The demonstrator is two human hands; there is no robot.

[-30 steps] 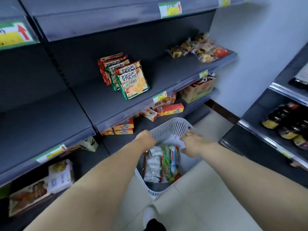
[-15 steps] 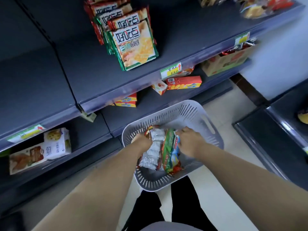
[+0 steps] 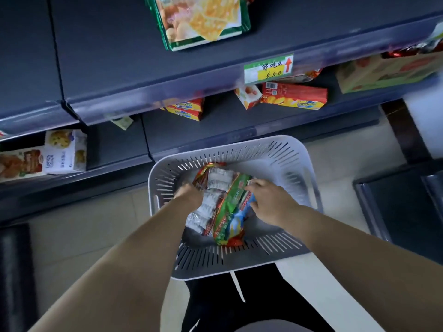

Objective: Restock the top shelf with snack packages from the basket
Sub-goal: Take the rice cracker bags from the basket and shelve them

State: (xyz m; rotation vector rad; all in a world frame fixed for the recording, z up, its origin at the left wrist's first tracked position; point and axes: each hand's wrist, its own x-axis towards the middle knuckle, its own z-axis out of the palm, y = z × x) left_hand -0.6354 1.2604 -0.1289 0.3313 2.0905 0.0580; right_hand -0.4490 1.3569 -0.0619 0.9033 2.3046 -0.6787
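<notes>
A white slotted basket (image 3: pixel 282 152) stands on the floor in front of the shelving. Inside lie two snack packages side by side: a silver and red one (image 3: pixel 211 200) on the left and a green one (image 3: pixel 230 219) on the right. My left hand (image 3: pixel 189 195) grips the left edge of the silver package, its fingers hidden under it. My right hand (image 3: pixel 271 202) pinches the right edge of the green package with curled fingers. The top shelf is out of view.
A dark shelf (image 3: pixel 143 68) above the basket carries a green cracker pack (image 3: pixel 203 17) and a price tag (image 3: pixel 268 68). Lower shelves hold red and yellow boxes (image 3: pixel 294 97), a cardboard carton (image 3: pixel 383 70) and biscuit boxes (image 3: pixel 64 152). Another dark rack (image 3: pixel 407 207) stands on the right.
My view has tilted down and closer to the basket. Both hands went from the basket rim into it and took hold of the two packages.
</notes>
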